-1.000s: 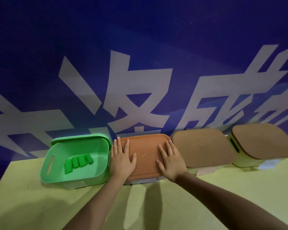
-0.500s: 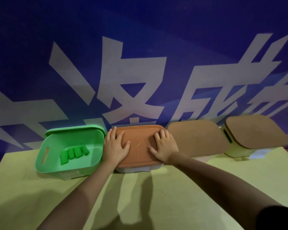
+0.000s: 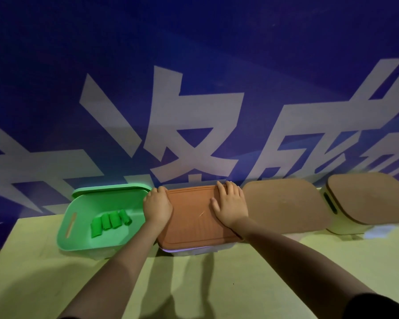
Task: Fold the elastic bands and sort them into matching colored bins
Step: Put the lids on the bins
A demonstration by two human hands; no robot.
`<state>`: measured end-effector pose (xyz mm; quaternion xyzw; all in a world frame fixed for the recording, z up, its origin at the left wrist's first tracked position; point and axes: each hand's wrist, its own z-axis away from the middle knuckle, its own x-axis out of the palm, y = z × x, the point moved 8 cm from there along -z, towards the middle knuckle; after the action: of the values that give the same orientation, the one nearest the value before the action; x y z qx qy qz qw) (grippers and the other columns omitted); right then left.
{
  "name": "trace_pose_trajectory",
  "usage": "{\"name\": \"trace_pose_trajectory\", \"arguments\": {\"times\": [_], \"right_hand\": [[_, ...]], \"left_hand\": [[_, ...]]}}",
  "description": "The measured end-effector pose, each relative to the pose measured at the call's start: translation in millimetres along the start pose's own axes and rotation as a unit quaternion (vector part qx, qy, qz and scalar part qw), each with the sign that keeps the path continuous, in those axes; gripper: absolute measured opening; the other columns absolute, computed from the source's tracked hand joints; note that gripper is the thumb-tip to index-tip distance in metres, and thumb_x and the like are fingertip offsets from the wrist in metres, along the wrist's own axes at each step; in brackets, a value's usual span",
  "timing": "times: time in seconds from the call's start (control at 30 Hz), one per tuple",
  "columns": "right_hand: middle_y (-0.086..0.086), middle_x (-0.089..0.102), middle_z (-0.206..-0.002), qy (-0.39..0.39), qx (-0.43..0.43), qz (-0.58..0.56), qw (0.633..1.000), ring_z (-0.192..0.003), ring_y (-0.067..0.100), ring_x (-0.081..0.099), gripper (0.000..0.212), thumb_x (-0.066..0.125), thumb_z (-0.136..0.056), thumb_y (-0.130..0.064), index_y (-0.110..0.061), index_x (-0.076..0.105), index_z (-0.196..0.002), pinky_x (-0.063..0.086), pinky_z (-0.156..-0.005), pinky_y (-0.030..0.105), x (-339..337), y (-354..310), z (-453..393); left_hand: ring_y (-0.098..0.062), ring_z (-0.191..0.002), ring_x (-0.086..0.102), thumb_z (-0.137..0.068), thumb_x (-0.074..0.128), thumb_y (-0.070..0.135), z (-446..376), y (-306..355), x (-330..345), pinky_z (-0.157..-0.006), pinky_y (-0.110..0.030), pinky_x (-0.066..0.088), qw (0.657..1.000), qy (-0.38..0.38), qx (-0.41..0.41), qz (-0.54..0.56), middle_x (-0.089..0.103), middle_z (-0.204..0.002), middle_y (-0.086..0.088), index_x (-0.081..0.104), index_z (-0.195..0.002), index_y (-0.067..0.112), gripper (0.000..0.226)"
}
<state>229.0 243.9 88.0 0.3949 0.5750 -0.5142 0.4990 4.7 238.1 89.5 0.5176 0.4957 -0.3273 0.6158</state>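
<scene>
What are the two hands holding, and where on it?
The brown lid: left hand curls over its far-left corner, right hand lies on top with fingertips over the far edge.
</scene>
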Motion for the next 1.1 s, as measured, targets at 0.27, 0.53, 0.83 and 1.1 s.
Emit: {"name": "trace_pose_trajectory", "arguments": {"times": [0.27,0.53,0.83,1.1], "right_hand": [[0.014,0.029,-0.154,0.003,-0.014,0.013,1.0,-0.143,0.03,0.023,0.063,0.021,-0.096,-0.048,-0.017,0.025,-0.151,0.013,-0.119,0.042,6,0,-2],[0.014,0.023,-0.157,-0.012,-0.017,0.014,1.0,-0.146,0.03,0.016,0.066,0.016,-0.095,-0.049,-0.017,0.02,-0.152,0.01,-0.119,0.042,7,-1,-1],[0.013,0.025,-0.156,-0.008,-0.017,0.013,1.0,-0.146,0.03,0.018,0.064,0.019,-0.096,-0.049,-0.018,0.021,-0.152,0.011,-0.12,0.042,6,-2,0],[0.011,0.021,-0.158,-0.018,-0.023,0.007,1.0,-0.147,0.028,0.014,0.068,0.012,-0.094,-0.053,-0.019,0.018,-0.153,0.007,-0.12,0.04,10,-4,-1]], "left_hand": [[-0.036,-0.091,0.057,-0.073,0.062,0.002,5,2,8,-0.074,-0.043,0.048,0.999,0.026,0.044,-0.013,0.059,-0.094,-0.015,0.067,-0.097,0.004,0.025],[-0.033,-0.134,0.037,-0.093,0.043,0.029,28,16,12,-0.111,-0.044,0.028,0.993,-0.028,0.11,-0.03,0.044,-0.143,-0.015,0.044,-0.141,0.006,0.052],[-0.026,-0.146,0.016,-0.086,0.013,0.053,56,7,15,-0.116,-0.04,0.021,0.995,-0.025,0.092,-0.016,0.024,-0.157,-0.011,0.039,-0.145,0.012,0.076],[-0.027,-0.148,0.003,-0.085,0.008,0.054,67,2,23,-0.12,-0.039,0.012,0.994,-0.044,0.092,-0.023,0.015,-0.159,-0.012,0.029,-0.149,0.013,0.079]]}}
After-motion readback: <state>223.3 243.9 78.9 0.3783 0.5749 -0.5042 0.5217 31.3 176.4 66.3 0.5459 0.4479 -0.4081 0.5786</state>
